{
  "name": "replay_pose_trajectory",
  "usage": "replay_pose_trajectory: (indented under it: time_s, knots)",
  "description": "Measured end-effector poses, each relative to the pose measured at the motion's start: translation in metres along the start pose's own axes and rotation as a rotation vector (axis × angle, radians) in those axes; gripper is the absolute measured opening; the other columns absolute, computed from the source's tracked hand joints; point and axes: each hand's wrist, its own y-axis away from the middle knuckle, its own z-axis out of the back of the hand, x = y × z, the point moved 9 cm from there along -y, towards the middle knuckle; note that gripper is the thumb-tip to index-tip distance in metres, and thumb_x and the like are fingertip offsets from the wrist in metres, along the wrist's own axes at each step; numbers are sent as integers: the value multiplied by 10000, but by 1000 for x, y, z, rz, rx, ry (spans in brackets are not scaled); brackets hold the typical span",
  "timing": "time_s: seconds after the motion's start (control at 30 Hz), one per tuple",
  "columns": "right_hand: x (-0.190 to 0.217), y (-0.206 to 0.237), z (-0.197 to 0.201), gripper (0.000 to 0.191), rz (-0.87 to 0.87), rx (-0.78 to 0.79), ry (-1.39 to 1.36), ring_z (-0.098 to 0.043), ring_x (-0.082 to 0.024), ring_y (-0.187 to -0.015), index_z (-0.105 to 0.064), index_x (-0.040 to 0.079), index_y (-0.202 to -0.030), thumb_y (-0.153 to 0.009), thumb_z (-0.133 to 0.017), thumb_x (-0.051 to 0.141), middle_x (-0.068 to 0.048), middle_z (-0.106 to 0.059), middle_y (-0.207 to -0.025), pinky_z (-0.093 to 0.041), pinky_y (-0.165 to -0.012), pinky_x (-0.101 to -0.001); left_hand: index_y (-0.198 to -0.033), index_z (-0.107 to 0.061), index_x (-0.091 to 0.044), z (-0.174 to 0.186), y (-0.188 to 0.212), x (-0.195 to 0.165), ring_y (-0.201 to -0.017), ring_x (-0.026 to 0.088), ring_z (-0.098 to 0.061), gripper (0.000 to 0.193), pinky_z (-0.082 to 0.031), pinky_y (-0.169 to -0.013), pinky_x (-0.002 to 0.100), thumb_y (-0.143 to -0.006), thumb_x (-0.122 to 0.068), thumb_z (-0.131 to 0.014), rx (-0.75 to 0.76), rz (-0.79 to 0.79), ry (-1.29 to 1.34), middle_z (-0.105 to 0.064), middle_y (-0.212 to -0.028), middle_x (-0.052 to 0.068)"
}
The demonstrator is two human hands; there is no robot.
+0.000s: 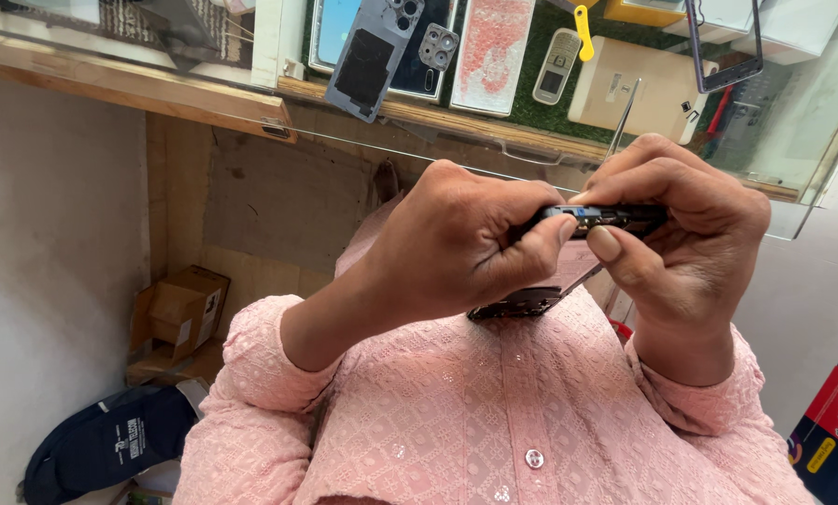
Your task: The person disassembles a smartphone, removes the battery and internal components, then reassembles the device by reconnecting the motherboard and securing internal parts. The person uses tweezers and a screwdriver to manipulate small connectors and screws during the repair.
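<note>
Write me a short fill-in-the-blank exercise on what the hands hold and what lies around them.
1. The left hand and the right hand together grip a slim phone body coloured ___.
2. A thin metal tool sticks up from the ___ hand.
3. The shirt sleeves are ___.
4. On the floor, below the cardboard box in the picture, lies a dark blue ___.
Missing words: black; right; pink; bag.

Phone frame (606, 218) between left hand (465, 248) and right hand (680, 234); tweezers (622, 117) in right hand; cardboard box (180, 313) on floor, left.
</note>
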Motion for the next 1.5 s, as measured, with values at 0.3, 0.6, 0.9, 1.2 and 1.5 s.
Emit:
replay_pose_trajectory:
  time_s: [0.3, 0.6, 0.9, 1.2, 1.5]
  knots:
    - [-2, -3, 0, 176, -53, -7, 33, -586, -71, -697, -703, -62, -973, -860, -747, 66, -111, -669, -881, -393, -571, -141, -843, -651, -48, -1, -1, 4, -502, 120, -479, 238, -414, -502, 324, -1041, -178, -628, 30, 14, -4, -537, -621, 63]
    - [0, -10, 3, 154, 26, -8, 112, -631, -113, -676, -688, -71, -904, -797, -724, 35, -141, -681, -861, -424, -527, -159, -806, -640, -48, -5, -3, 5, -487, 106, -484, 241, -409, -481, 311, -1018, -160, -629, 25, 3, 2, -547, -606, 55]
    - [-2, -3, 3, 140, 51, -45, 112, -629, -129, -678, -683, -65, -898, -796, -688, 31, -139, -676, -804, -434, -559, -183, -738, -571, -36, -6, -3, 4, -453, 144, -475, 265, -422, -473, 323, -975, -134, -641, -37, -31, -20, -500, -603, 88]
    - [-6, -3, 0, 179, 44, -87, 54, -603, -117, -671, -673, -75, -882, -820, -706, 90, -125, -663, -816, -419, -566, -183, -745, -569, -29, -5, -5, 6, -473, 164, -481, 245, -439, -472, 315, -959, -125, -637, -45, -30, -6, -489, -612, 102]
    - [-17, 3, -1, 177, 28, -90, 12, -585, -110, -696, -673, -82, -889, -883, -722, 88, -116, -661, -824, -400, -593, -186, -760, -579, -28, -5, 0, 14, -463, 148, -476, 243, -432, -472, 311, -974, -130, -630, -65, -27, -8, -488, -591, 101]
